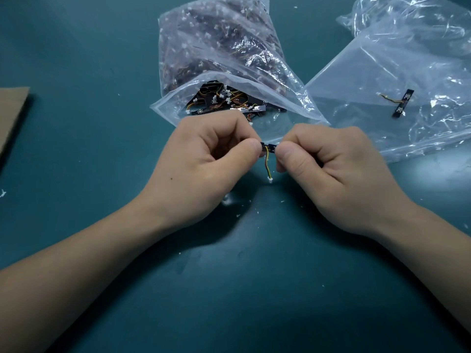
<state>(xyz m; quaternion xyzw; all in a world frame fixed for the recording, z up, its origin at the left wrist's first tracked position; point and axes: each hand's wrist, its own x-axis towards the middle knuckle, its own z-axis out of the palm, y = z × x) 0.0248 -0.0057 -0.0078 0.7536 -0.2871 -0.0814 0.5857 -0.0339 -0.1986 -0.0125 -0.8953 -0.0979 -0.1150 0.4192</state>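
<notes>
A small black circuit strip (268, 148) is held level above the green table between both hands. My left hand (204, 164) pinches its left end with thumb and curled fingers. My right hand (331, 171) pinches its right end the same way. A short bundle of yellow, red and black wires (267, 166) hangs from the strip's middle and ends in a white connector (270, 180). Most of the strip is hidden by my fingertips.
An open clear bag (224, 54) full of similar strips and wires lies just beyond my hands. A second clear bag (397, 80) at the right holds one black strip with wires (404, 103). Cardboard (11, 115) lies at the left edge. White crumbs (226, 201) dot the table.
</notes>
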